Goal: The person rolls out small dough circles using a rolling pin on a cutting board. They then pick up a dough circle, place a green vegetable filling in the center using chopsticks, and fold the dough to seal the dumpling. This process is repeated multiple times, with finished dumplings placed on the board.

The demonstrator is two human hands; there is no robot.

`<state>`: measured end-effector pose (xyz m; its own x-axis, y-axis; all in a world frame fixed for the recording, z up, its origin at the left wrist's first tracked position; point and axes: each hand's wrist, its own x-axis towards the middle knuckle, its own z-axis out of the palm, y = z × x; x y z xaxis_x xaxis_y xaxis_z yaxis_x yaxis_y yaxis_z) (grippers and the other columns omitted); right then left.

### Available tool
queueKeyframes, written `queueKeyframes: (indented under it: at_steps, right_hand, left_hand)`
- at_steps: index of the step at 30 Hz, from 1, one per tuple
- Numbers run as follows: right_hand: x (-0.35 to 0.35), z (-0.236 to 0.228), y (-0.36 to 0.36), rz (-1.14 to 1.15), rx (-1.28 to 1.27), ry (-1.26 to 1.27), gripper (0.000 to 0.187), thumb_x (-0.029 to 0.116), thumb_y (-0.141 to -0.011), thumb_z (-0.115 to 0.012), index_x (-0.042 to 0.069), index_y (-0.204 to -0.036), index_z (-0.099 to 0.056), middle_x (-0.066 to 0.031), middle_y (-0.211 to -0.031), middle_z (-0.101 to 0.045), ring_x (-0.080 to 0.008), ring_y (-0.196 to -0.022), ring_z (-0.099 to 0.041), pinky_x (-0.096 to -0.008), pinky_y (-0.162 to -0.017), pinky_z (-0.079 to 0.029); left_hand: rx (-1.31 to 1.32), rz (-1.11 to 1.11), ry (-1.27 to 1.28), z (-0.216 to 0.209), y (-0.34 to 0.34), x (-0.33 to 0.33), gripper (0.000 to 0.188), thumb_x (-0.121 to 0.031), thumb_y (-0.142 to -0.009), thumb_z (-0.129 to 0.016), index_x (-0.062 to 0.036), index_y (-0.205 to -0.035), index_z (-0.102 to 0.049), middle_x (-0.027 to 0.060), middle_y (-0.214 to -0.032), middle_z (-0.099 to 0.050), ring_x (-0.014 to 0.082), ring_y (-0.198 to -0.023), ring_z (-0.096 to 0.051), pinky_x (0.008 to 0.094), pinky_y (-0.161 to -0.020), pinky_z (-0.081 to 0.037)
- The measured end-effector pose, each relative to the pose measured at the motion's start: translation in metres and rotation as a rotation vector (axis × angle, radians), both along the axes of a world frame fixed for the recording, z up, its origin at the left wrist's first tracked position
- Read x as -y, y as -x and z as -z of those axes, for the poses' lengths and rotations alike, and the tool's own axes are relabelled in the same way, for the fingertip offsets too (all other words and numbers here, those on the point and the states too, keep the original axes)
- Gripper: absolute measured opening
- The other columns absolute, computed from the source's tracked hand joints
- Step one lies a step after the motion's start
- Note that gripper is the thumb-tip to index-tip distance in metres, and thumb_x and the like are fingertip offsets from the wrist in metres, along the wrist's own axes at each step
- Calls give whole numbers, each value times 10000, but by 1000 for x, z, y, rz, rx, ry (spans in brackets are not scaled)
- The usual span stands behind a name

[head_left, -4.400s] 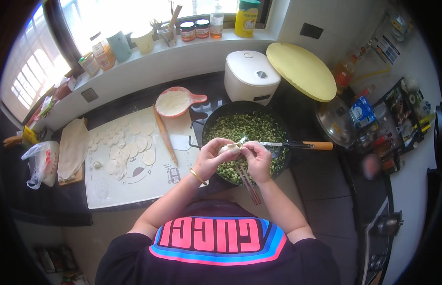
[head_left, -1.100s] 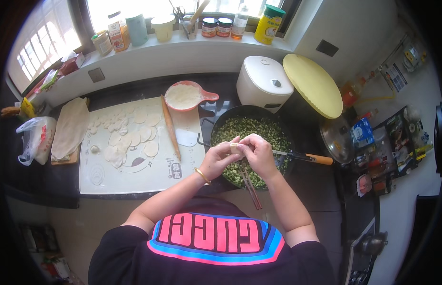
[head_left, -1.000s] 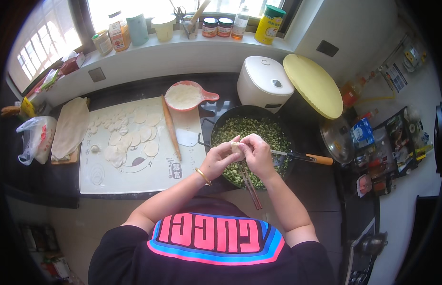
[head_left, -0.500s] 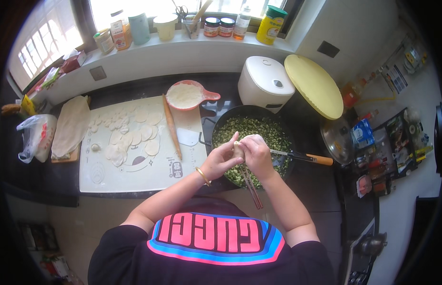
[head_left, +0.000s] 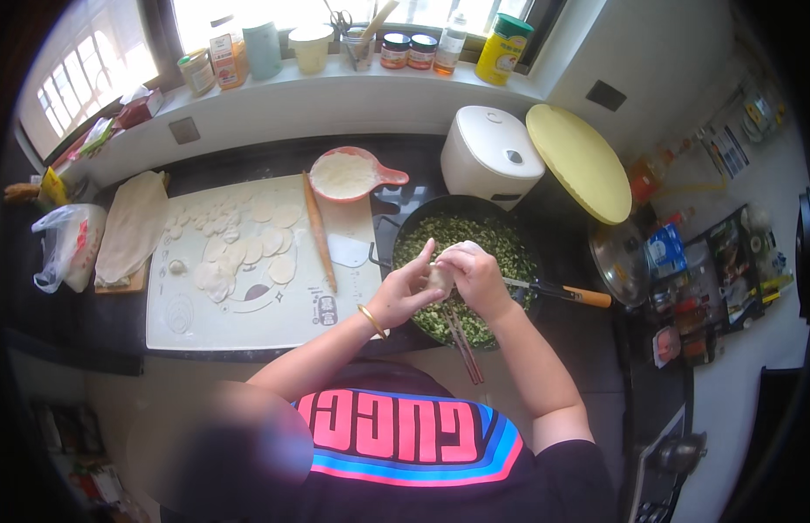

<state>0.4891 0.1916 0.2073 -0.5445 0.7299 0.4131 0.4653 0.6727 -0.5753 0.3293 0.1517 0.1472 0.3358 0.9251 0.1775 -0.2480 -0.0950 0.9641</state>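
Over the pan [head_left: 401, 228] of chopped green filling [head_left: 470, 225], both my hands work on a pale dough dumpling [head_left: 439, 278]. My left hand [head_left: 405, 295], a gold bangle on its wrist, cups it from the left with thumb and fingers. From the right, the bent fingers of my right hand [head_left: 477, 281] pinch its upper edge, hiding part of the dough. Below my hands a pair of chopsticks [head_left: 466, 349] leans out over the pan's near rim. A turner with a wooden handle [head_left: 586, 297] rests across the right rim.
Left of the pan, a pale mat [head_left: 196, 327] bears round dough wrappers [head_left: 271, 240], small dough pieces, one dumpling [head_left: 176, 267], a rolling pin [head_left: 318, 235] and a white scraper [head_left: 348, 251]. Behind stand a red bowl [head_left: 383, 174] of flour, a white rice cooker [head_left: 492, 152] and a yellow round tray [head_left: 579, 166].
My right fingers have shifted slightly along the dumpling's edge, and more of its pale side shows. The view has moved a little. A blurred dark shape now covers the lower left.
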Motion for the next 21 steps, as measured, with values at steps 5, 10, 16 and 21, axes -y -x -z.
queueKeyframes:
  at_steps: [5, 10, 16, 21]
  right_hand:
    - [-8, -14, 9, -81, 43, -48, 80, 52, -733, -598, -3, -793, -595, -131, -828, -591, -294, -799, -563, -359, -703, -461]
    - [-13, -7, 16, -131, 141, -136, 56, 37, -713, -602, 8, -741, -563, -118, -796, -573, -294, -787, -545, -357, -699, -459]
    - [-26, -3, 20, -197, 56, -109, 91, 68, -729, -632, 0, -788, -629, -116, -789, -611, -273, -762, -578, -334, -677, -480]
    - [-32, -8, 39, -218, 54, 103, 103, 62, -745, -628, -11, -817, -643, -129, -777, -620, -252, -691, -600, -318, -635, -481]
  left_hand:
    - [9, -15, 8, 1, 2, -3, 829, -42, -802, -619, -75, -1414, -60, 113, -1094, -544, 137, -913, -556, 271, -811, -471]
    - [-13, -23, 9, 1, 3, -3, 826, -50, -808, -614, -63, -1413, -51, 118, -1123, -525, 136, -948, -543, 270, -823, -462]
    - [111, -86, 68, -2, 6, 4, 812, -57, -821, -598, -52, -1411, -40, 117, -1157, -501, 142, -1010, -514, 286, -864, -441]
    - [105, -227, 89, 3, 19, 14, 781, -54, -823, -593, -50, -1410, -77, 108, -1122, -519, 150, -1004, -522, 294, -872, -438]
